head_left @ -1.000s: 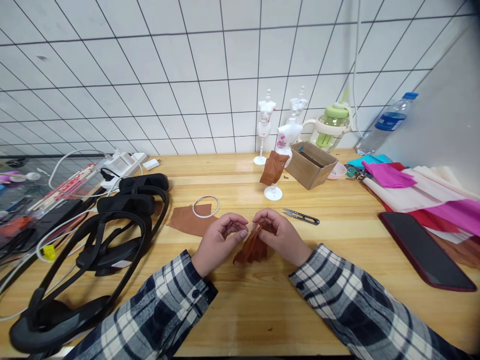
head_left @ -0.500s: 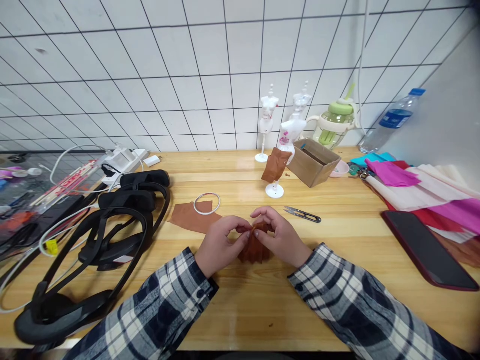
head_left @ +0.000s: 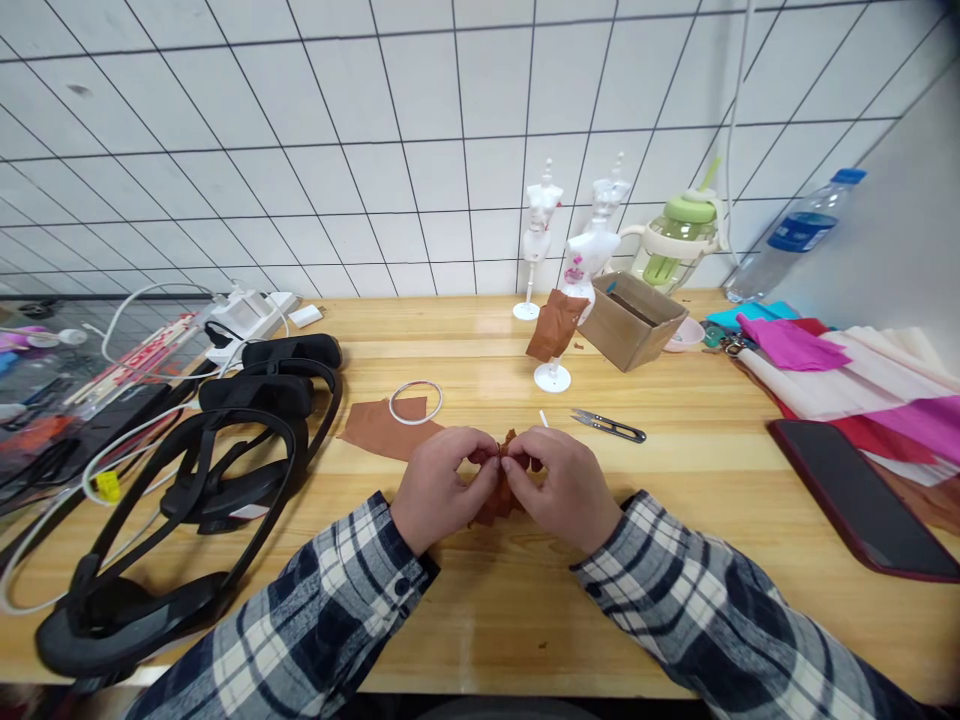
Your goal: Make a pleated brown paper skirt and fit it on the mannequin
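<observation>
Gathered brown fabric (head_left: 495,505) is pinched between the fingertips of both my hands, just above the wooden table. My left hand (head_left: 448,487) grips its left side, thumb against forefinger. On the other side my right hand (head_left: 564,487) is closed on the same fabric, its fingers curled over. Much of the cloth is hidden behind the hands. A flat brown fabric piece (head_left: 382,428) lies beyond my left hand, with a silver ring (head_left: 415,403) partly on it. Thread snips (head_left: 609,426) and a small white stick (head_left: 544,419) lie beyond my right hand.
White mini dress forms (head_left: 589,255) stand at the back, one draped with brown cloth (head_left: 557,325). Beside them are a cardboard box (head_left: 634,335) and a green-lidded jug (head_left: 679,235). Black headsets (head_left: 217,450) lie left; a phone (head_left: 855,500) and coloured fabrics (head_left: 862,385) lie right.
My right fingers have curled in more tightly on the brown fabric, beside my left. The white stick now shows beyond my right hand. The view has shifted slightly.
</observation>
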A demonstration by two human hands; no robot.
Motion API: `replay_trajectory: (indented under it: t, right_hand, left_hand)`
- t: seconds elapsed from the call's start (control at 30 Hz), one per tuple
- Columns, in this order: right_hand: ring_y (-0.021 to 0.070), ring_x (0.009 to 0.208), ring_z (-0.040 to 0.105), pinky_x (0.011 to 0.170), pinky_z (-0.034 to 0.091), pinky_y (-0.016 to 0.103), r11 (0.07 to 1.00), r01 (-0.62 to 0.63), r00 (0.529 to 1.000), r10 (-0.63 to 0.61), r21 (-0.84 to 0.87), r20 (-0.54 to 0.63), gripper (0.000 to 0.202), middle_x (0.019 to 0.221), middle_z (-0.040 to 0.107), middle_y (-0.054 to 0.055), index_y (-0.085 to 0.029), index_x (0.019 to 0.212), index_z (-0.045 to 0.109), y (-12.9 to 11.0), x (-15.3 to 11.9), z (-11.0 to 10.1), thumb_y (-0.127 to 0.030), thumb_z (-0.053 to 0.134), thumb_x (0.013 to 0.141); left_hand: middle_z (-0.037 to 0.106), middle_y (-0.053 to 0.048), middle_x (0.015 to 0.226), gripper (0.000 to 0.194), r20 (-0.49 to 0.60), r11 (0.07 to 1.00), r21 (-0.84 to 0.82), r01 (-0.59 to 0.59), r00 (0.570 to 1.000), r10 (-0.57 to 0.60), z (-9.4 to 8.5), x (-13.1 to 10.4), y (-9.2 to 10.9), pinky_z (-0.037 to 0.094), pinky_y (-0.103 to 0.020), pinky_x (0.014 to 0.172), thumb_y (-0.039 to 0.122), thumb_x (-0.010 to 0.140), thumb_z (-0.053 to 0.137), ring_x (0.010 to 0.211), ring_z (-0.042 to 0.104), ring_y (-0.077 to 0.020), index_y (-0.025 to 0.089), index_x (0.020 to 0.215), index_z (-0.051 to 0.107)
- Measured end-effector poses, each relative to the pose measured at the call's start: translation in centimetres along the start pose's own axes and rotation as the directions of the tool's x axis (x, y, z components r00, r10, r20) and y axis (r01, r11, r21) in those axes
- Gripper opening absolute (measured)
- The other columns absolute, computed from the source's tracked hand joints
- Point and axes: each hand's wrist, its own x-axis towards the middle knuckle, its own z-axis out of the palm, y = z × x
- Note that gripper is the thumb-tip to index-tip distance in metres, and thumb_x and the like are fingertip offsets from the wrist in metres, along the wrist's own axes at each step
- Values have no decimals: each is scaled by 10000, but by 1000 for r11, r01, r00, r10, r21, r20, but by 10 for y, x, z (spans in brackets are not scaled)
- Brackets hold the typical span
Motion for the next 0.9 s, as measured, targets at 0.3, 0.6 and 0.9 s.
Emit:
replay_trajectory:
  t: [0.3,0.6,0.9]
  right_hand:
    - [154,623,507,589,362,295,995,-36,999,36,91,1,131,656,578,2,-220,693,545,7,3,-1,-232,577,820]
    - [214,985,580,895,433,366,941,-54,999,50,333,23,282,1029,647,51,-215,1048,574,16,7,-11,-175,576,769]
    - [112,643,496,617,405,245,739,-274,958,154,615,242,116,687,533,-39,-194,750,544,34,18,-13,-233,648,720]
  left_hand:
    - [685,-18,769,72,31,987,-118,110,994,-107,2,1,-1,485,-267,690,223,829,588,723,622,-154,181,820,646]
    - [717,-36,849,103,7,991,-129,33,999,-33,4,0,-6,498,-272,749,225,861,584,799,650,-162,190,892,677]
    - [709,-60,898,218,-2,949,-284,141,989,-148,9,14,-8,510,-315,794,325,857,592,852,655,-189,177,999,664]
